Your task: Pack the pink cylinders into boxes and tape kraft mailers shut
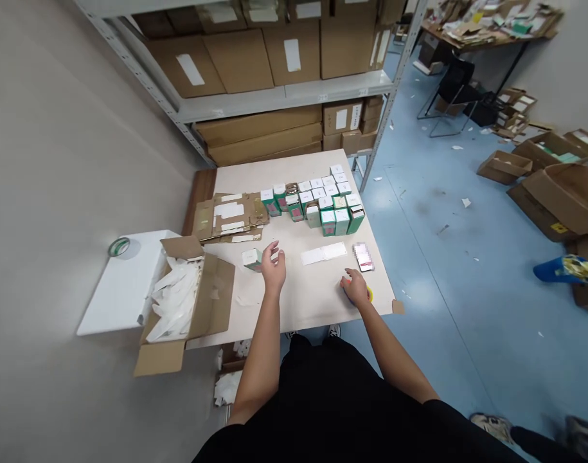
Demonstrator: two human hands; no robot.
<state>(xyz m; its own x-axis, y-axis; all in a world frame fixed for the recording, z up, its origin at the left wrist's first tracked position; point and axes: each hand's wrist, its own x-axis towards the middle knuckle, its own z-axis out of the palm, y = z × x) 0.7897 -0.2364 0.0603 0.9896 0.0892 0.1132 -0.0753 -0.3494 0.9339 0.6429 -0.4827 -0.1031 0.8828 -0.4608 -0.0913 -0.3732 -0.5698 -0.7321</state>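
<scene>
Black shirt (332, 402) above left hand (273, 267), beside a green box (252, 259) lying sideways.

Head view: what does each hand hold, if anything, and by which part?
The left hand holds nothing, open beside a green-and-white box. The right hand covers a yellow object, perhaps tape; whether it grips it, and where, cannot be told.

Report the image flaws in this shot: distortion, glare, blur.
In the head view, wide-angle distortion makes the steel shelving upright lean sharply, glare pools on the blue floor, and a pixelated patch obscures the small item on the table's right side.
</scene>
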